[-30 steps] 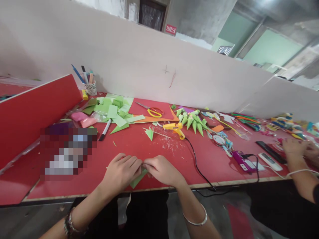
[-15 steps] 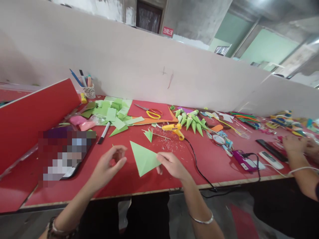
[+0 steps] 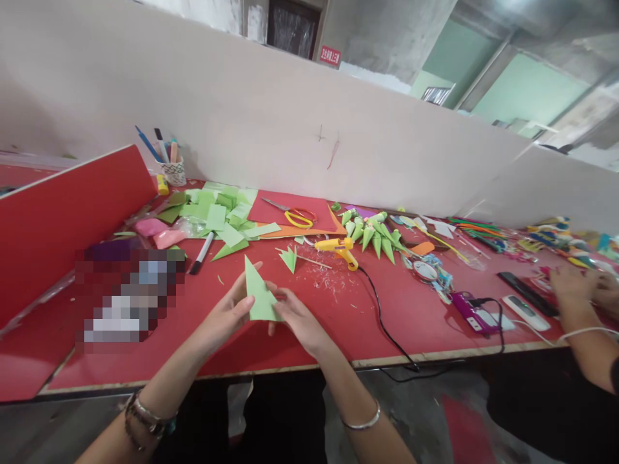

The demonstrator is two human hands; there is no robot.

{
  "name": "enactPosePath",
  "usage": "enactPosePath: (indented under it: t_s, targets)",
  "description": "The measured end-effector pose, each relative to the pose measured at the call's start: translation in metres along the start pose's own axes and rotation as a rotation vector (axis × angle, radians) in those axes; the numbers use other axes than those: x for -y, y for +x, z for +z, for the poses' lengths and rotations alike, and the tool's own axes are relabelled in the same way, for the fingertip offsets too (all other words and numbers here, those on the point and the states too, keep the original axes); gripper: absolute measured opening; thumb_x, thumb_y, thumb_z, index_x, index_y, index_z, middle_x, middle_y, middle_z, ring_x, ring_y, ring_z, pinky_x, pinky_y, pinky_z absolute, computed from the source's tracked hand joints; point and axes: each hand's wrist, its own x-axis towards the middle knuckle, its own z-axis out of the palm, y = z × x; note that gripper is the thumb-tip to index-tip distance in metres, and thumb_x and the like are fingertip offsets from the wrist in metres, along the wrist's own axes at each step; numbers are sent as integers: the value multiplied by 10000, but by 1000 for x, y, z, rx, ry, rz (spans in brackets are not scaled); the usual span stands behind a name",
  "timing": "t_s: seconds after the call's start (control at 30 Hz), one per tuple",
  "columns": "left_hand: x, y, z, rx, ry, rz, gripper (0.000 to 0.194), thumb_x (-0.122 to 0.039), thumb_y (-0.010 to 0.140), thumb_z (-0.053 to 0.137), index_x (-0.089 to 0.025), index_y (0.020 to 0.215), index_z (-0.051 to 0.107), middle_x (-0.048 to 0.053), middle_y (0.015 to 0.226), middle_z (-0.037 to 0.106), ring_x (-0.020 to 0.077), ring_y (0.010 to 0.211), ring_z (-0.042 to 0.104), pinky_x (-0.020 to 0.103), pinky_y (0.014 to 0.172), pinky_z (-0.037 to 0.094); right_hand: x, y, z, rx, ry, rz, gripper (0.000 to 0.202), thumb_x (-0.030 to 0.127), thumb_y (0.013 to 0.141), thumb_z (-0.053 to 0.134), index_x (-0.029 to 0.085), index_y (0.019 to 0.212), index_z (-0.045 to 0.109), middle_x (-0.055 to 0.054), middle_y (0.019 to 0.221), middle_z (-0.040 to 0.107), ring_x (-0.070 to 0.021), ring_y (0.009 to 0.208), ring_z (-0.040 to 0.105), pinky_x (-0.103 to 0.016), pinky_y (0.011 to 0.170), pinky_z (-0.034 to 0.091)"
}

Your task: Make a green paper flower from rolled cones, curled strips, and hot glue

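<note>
A folded piece of light green paper [image 3: 261, 296] with a pointed top is held between both hands, above the near part of the red table. My left hand [image 3: 231, 308] pinches its left edge, thumb in front and fingers behind. My right hand [image 3: 296, 316] grips the lower right corner; some of its fingers are hidden behind the paper. Just beyond the hands lies a small green folded-paper piece [image 3: 289, 259] by a thin stick [image 3: 314, 262]. A yellow glue gun [image 3: 338, 248] rests on its side, its black cord running to the front edge.
Green paper strips [image 3: 217, 216] are heaped behind the hands, beside scissors [image 3: 297, 216] on red paper. Green paper cones [image 3: 374, 232] lie farther right. A marker [image 3: 202, 253] and a pen cup [image 3: 173, 169] stand left. At far right are another person's hands [image 3: 575, 283] and a purple power strip [image 3: 476, 314].
My left hand has come in from the left and taken hold of the paper. The right hand has moved left with it, and the paper has turned more upright and looks narrower.
</note>
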Motion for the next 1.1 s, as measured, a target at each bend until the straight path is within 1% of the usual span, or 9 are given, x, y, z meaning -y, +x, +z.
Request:
enactPosePath:
  t_s: [0.1, 0.2, 0.37, 0.6, 0.7, 0.8, 0.87, 0.97, 1.1]
  targets:
    - [4, 1, -5, -69, 50, 42, 658, -444, 733, 603, -299, 1310, 324, 72, 1175, 549, 228, 1003, 544, 312, 838, 443, 9, -5, 1, -40, -349, -171, 536, 335, 720, 625, 245, 1185, 375, -70, 1252, 438, -176, 1041, 480, -355, 893, 395]
    - [4, 1, -8, -63, 126, 61, 657, -428, 744, 598, -305, 1318, 304, 65, 1190, 537, 233, 1072, 502, 330, 901, 408, 11, -7, -1, -27, -466, -212, 609, 341, 681, 664, 230, 1175, 325, -83, 1195, 456, -192, 1070, 463, -377, 909, 388]
    - [1, -2, -5, -33, 177, 84, 696, -462, 739, 586, -302, 1336, 266, 77, 1186, 535, 251, 1099, 479, 344, 889, 416, 7, -3, -4, -16, -520, -202, 446, 371, 709, 627, 223, 1031, 356, -61, 1061, 487, -180, 969, 512, -355, 844, 430]
    - [4, -2, -1, -109, 241, 77, 702, -484, 728, 583, -275, 1330, 290, 94, 1212, 510, 277, 1101, 476, 343, 871, 436, 15, -3, 5, 25, -495, -174, 457, 368, 744, 589, 211, 1108, 361, -66, 1096, 513, -186, 989, 516, -347, 841, 422]
    - [3, -3, -1, -124, 269, 38, 688, -412, 739, 596, -286, 1337, 281, 84, 1214, 512, 275, 1115, 466, 333, 866, 441, 15, -3, 5, 8, -441, -145, 366, 379, 779, 537, 216, 1078, 402, -51, 1041, 540, -170, 910, 536, -302, 742, 451]
    - [0, -5, -2, -114, 292, -13, 659, -340, 732, 616, -286, 1319, 322, 65, 1220, 515, 262, 1114, 466, 300, 862, 439, 12, -3, 0, -80, -409, -88, 260, 412, 829, 443, 204, 973, 501, -38, 919, 577, -162, 813, 545, -280, 668, 449]
    - [-4, -6, -4, -73, 278, -51, 649, -327, 738, 610, -269, 1317, 322, 70, 1205, 528, 249, 1061, 505, 285, 824, 453, 8, -3, -5, -193, -392, -27, 301, 440, 840, 408, 185, 900, 557, -38, 819, 596, -176, 783, 553, -300, 687, 446]
    - [-7, -5, -7, -45, 292, -119, 677, -342, 751, 595, -234, 1336, 274, 83, 1060, 600, 218, 895, 577, 283, 734, 470, 4, -3, -12, -316, -304, 13, 322, 444, 832, 422, 181, 932, 580, -46, 833, 619, -207, 868, 560, -334, 778, 439]
    - [-8, -3, -12, -135, 457, -116, 724, -371, 747, 587, -199, 1353, 229, 36, 785, 626, 191, 706, 582, 280, 618, 454, 3, -3, -13, -323, -209, -65, 371, 383, 823, 455, 222, 1155, 490, -55, 1044, 588, -198, 972, 539, -337, 859, 420]
